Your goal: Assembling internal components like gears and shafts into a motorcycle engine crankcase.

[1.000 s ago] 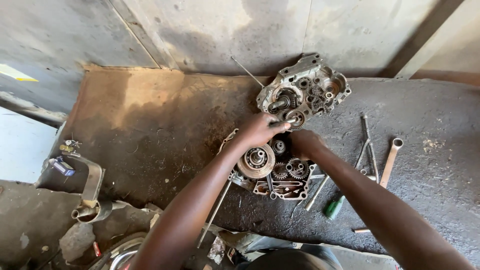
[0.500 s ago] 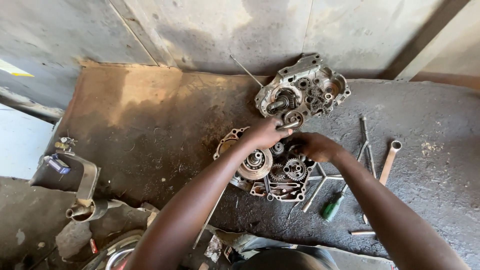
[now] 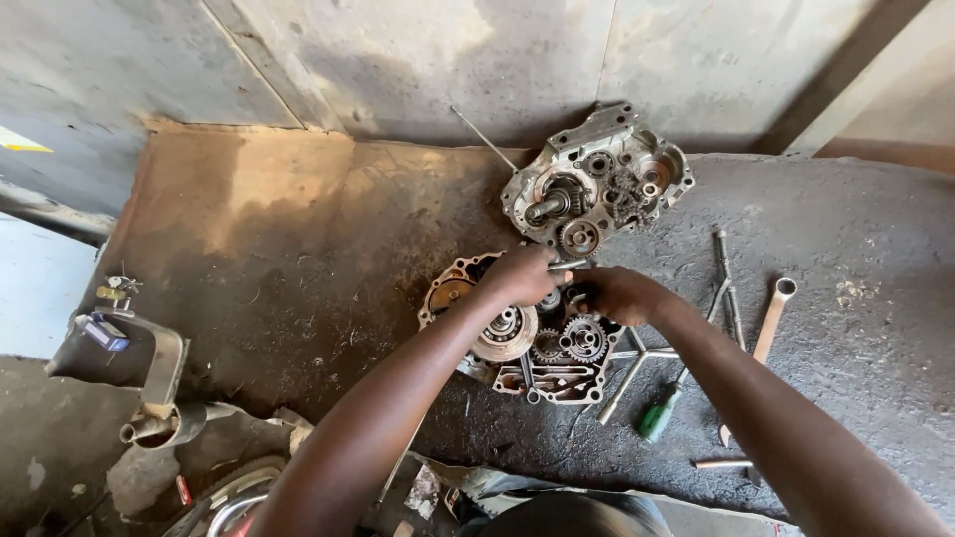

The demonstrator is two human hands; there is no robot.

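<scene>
Left hand [image 3: 522, 273] and right hand [image 3: 612, 295] are closing fingers together on a small metal part [image 3: 569, 265], exact pinch unclear. Just beneath them, the engine case half [image 3: 542, 348] is lying with gears showing; the other case half [image 3: 597, 184] is sitting just beyond, a green-handled screwdriver [image 3: 659, 416] right of the grip.

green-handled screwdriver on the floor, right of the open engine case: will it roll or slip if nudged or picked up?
The green-handled screwdriver has a rounded handle and lies flat, so it may roll a little if nudged. The floor looks rough and gritty, which probably checks it. It looks stiff and light; the grimy handle could be slippery.
</scene>
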